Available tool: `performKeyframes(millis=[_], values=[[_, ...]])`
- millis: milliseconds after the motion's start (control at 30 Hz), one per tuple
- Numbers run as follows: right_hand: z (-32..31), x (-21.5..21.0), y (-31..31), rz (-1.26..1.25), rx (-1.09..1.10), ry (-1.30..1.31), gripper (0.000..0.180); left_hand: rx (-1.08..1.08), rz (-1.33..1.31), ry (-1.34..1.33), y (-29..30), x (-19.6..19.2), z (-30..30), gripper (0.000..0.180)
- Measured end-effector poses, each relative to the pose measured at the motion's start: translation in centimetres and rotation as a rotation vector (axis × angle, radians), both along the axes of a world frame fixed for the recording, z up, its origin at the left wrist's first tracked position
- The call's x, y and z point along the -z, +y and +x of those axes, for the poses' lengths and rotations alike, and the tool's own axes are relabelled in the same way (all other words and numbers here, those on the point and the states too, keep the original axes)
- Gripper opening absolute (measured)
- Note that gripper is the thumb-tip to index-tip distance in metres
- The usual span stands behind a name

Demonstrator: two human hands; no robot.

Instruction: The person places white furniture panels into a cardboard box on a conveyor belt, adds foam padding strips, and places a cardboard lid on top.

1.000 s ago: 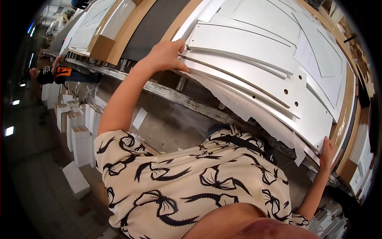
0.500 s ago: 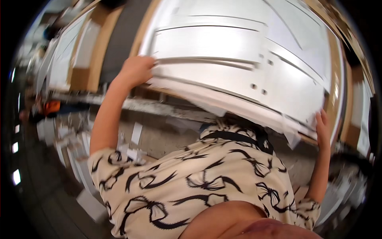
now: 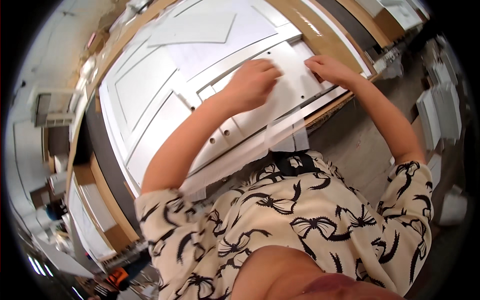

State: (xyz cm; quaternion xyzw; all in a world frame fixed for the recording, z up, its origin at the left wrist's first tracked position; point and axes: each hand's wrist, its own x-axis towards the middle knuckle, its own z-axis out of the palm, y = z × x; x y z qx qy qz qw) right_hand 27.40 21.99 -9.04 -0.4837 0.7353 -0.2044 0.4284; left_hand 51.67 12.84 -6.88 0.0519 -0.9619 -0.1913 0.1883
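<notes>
White flat furniture panels with drilled holes lie packed in a large open carton point(image 3: 325, 35). Over one drilled white panel point(image 3: 295, 82), my left hand point(image 3: 255, 84) is closed, its fingers curled and slightly blurred; anything inside them is hidden. My right hand point(image 3: 327, 70) is closed too, its fingertips bent down at that panel's right end. Whether they grip the edge or a small part cannot be made out. A thin pale sheet point(image 3: 195, 27) lies on top of the panels farther back. White foam wrap point(image 3: 225, 170) hangs over the carton's near side.
Another open carton point(image 3: 107, 215) with white pieces stands at the left. White boards point(image 3: 440, 107) are stacked on the floor at the right. At the lower left, a person in orange and dark clothes point(image 3: 117, 277) is nearby.
My left hand has left the panel's left end and come right, over the drilled panel. My right hand has come in from the right corner and curled. The view has turned.
</notes>
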Motion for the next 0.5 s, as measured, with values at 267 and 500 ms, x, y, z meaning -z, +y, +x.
performKeyframes(millis=[267, 500], values=[[-1.8, 1.7, 0.4, -0.191, -0.379, 0.242, 0.022, 0.156, -0.155, -0.105, -0.1, 3.8, -9.1, 0.018], [-1.7, -0.2, 1.7, -0.132, -0.405, 0.285, 0.032, 0.124, -0.215, -0.223, 0.8, 3.0, -9.7, 0.022]])
